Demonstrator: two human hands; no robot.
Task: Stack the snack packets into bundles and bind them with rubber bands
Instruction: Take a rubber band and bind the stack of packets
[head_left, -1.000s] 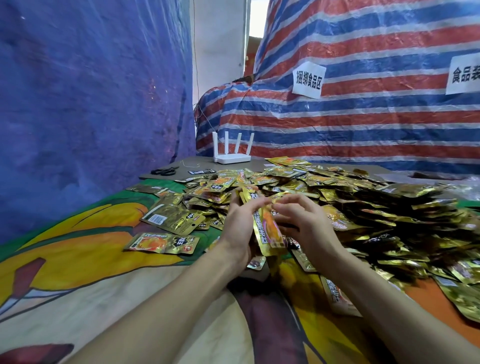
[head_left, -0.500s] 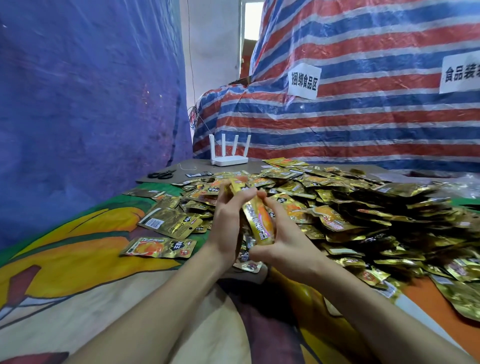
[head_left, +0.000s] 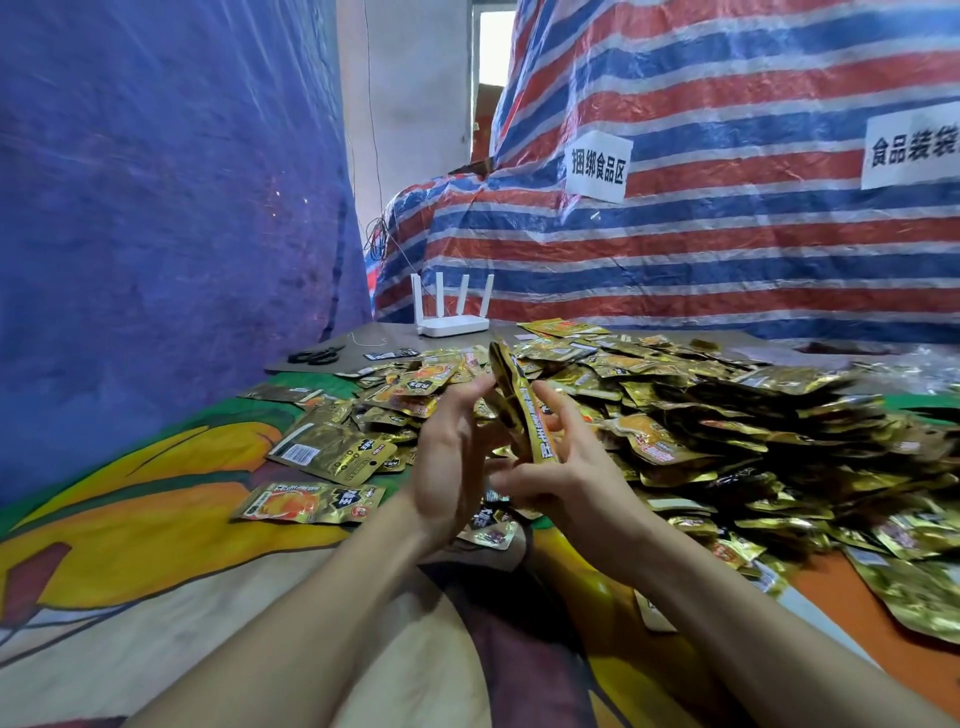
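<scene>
A thin stack of gold snack packets (head_left: 519, 410) stands on edge, tilted, between my two hands above the table. My left hand (head_left: 447, 457) presses its straight fingers against the stack's left face. My right hand (head_left: 566, 473) holds the stack from the right, fingers spread up its side and thumb under its lower end. A large heap of loose gold packets (head_left: 727, 415) covers the table behind and to the right of my hands. No rubber band can be made out on the stack.
Single packets (head_left: 311, 501) lie flat on the printed tablecloth (head_left: 156, 519) to the left. A white router (head_left: 452, 325) and black scissors (head_left: 314, 356) sit at the table's far end. A blue tarp (head_left: 156, 208) and a striped tarp (head_left: 727, 234) wall in the table.
The stack has been raised and turned edge-on toward me. My left hand has opened flat against it, and my right hand has shifted lower with its fingers spread.
</scene>
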